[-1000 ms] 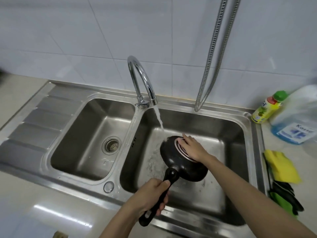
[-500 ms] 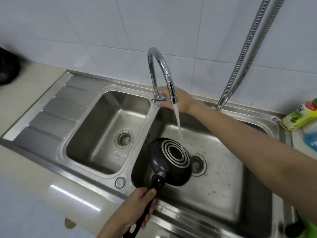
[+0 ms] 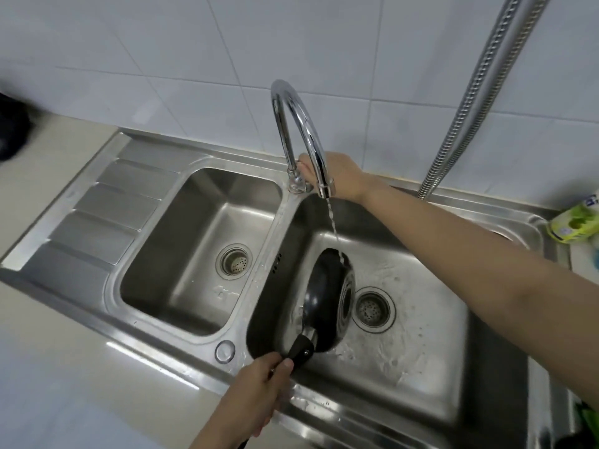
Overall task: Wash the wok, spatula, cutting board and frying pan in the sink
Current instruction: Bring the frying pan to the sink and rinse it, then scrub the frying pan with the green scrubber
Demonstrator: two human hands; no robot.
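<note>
Black frying pan (image 3: 324, 296), silver steel sink (image 3: 97, 218), white tiled wall (image 3: 194, 43), yellow-green bottle (image 3: 573, 223)

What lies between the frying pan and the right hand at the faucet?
In the head view, only a thin water stream falls between the right hand and the frying pan.

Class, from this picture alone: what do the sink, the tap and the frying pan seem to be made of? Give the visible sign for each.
Sink: brushed stainless steel, by its dull grey sheen and pressed drainer ribs.
Tap: polished chrome-plated metal, by its mirror-bright reflections.
Frying pan: probably dark-coated metal with a glossy black finish; the left hand grips a matte black handle, likely plastic.
</note>
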